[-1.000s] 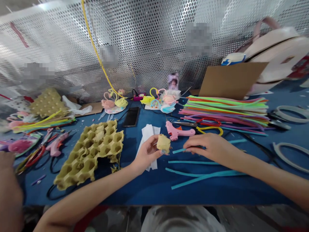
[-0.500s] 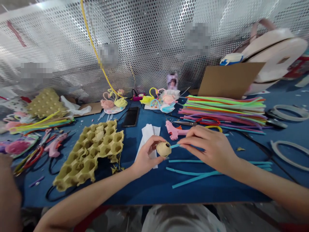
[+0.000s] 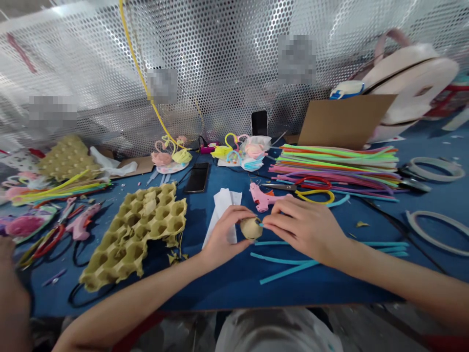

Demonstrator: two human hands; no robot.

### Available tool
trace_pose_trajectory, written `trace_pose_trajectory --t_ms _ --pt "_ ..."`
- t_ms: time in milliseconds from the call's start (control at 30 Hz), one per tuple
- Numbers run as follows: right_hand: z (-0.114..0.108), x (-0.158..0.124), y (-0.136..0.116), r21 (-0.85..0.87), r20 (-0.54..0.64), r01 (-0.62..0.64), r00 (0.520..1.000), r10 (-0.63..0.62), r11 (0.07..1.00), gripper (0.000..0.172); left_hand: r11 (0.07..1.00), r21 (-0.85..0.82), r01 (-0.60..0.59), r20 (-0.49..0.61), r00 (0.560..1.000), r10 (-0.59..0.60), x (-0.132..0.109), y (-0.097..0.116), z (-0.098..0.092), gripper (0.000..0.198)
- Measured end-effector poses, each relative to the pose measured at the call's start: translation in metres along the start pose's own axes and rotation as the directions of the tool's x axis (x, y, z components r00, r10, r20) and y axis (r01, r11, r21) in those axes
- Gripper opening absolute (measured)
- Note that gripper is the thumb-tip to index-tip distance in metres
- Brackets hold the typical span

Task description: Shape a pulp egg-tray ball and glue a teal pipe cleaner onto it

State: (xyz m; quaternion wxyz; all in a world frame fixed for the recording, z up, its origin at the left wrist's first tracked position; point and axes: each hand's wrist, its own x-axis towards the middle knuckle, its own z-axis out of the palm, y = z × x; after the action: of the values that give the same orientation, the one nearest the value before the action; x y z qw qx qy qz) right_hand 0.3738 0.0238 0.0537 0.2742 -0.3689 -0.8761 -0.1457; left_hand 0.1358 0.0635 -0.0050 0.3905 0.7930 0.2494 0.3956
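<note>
Grip: left hand [image 3: 227, 233] clenched on a small tan ball [image 3: 251, 228], fingers and thumb wrapped on its 9 o'clock side. Right hand [image 3: 304, 227] came in from 3 o'clock, fingertips pinched on a short teal pipe-cleaner stub [image 3: 261, 223]; most of the stub was hidden by the fingers, thumb contact not clear.

Key relation: stub tip at the ball's 2–3 o'clock face, touching or just beside it, cannot tell which. Stub axis ran roughly 3-to-9, pointing at the ball. Ball nearly round, no clear long axis. Both hands were at it, fingertips almost meeting above it; left carried the weight.

Outward from the ball: pink glue gun [image 3: 262, 198] near at 12, nozzle end hidden behind the right fingers. White paper strip [image 3: 222, 217] at 10, under the left hand's edge. Loose teal strips [image 3: 286, 261] at 5, just below the right hand. Red-handled scissors [image 3: 311, 183] and the pipe-cleaner stack [image 3: 333, 166] at 2. Egg carton [image 3: 135, 234] well apart at 9. Blue cloth table edge [image 3: 220, 310] at 6, past the left forearm [image 3: 135, 288]. Another person's arm [image 3: 10, 293] at the far left frame edge.
</note>
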Motion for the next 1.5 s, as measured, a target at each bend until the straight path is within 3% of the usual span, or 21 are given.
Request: trace_pose_trajectory --t_ms 200,433,600,767,967,1167,1400,1500 --pt "0.012 -0.002 -0.001 0.062 0.010 -0.014 1.000 0.014 0.998 0.021 0.988 0.142 -0.056 0.060 0.997 0.048 -0.001 0.006 0.000 0.053" --pt "0.016 -0.005 -0.001 0.149 0.028 -0.060 0.998 0.056 0.987 0.017 0.997 -0.034 0.070 -0.009 0.997 -0.070 -0.006 -0.002 0.003 0.049" --pt "0.017 -0.008 0.000 0.058 -0.051 0.022 0.998 -0.019 0.998 0.024 0.971 -0.211 0.114 -0.061 0.990 -0.130 -0.007 -0.005 0.005 0.048" --pt "0.020 -0.014 0.003 -0.072 -0.040 0.081 0.996 -0.084 0.994 0.031 0.928 -0.336 0.165 -0.079 0.976 -0.202 -0.006 -0.008 0.005 0.049" --pt "0.024 -0.015 0.000 -0.178 -0.011 0.120 0.992 -0.124 0.977 0.038 0.921 -0.344 0.184 -0.098 0.968 -0.230 -0.006 -0.009 0.005 0.051" --pt "0.025 -0.014 -0.006 -0.266 0.006 0.143 0.989 -0.147 0.953 0.039 0.942 -0.304 0.144 -0.110 0.977 -0.185 -0.005 -0.007 0.004 0.043" --pt "0.022 -0.016 -0.003 -0.141 -0.046 0.055 0.997 -0.062 0.988 0.020 0.912 -0.394 0.110 -0.211 0.955 -0.207 -0.002 -0.004 0.004 0.042" --pt "0.022 -0.017 -0.004 -0.053 -0.033 0.003 0.999 -0.005 0.999 0.024 0.907 -0.416 0.071 -0.274 0.941 -0.200 0.001 -0.006 0.003 0.042"
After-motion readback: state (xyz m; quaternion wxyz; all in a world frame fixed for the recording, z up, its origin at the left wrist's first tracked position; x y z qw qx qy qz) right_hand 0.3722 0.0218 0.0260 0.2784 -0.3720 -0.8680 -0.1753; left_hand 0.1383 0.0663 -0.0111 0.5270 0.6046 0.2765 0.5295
